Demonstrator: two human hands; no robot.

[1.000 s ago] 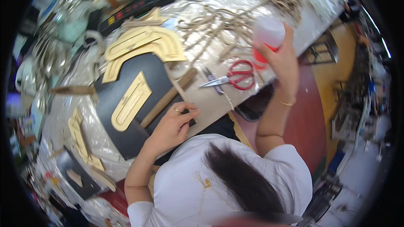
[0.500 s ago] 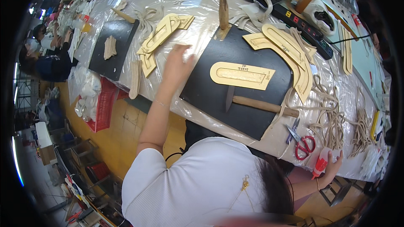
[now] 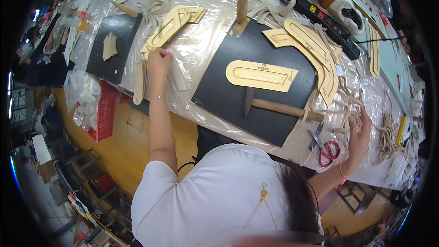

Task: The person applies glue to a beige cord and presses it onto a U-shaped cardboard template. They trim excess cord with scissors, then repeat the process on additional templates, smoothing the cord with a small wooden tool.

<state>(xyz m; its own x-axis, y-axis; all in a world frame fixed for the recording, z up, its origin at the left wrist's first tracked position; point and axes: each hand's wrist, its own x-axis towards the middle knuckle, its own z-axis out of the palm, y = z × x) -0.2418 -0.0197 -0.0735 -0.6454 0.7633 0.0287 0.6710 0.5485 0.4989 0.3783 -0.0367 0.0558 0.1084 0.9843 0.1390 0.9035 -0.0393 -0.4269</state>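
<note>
My left hand (image 3: 159, 61) is closed at the lower end of a stack of cream-coloured flat templates (image 3: 171, 25). Its fingertips are curled out of sight, and what they hold cannot be made out. To its left lies a bundle of beige cord strips (image 3: 139, 82). My right hand (image 3: 360, 139) is open, fingers stretched over loose beige cords (image 3: 343, 128), beside red-handled scissors (image 3: 328, 153). On the black board (image 3: 215, 82) before me rest a long cream template (image 3: 260, 76) and a wooden-handled hammer (image 3: 286, 110).
More curved cream templates (image 3: 315, 57) overlap the board's right edge. A wooden stick (image 3: 242, 2) stands up at its far corner. Farther left is a second black board (image 3: 123, 41); a red crate (image 3: 107, 112) sits below the table edge. A power strip (image 3: 324, 25) lies far right.
My left hand has moved left to the template stack, and its fingers have closed. My right hand has let go of the red-capped bottle and moved forward over the cords.
</note>
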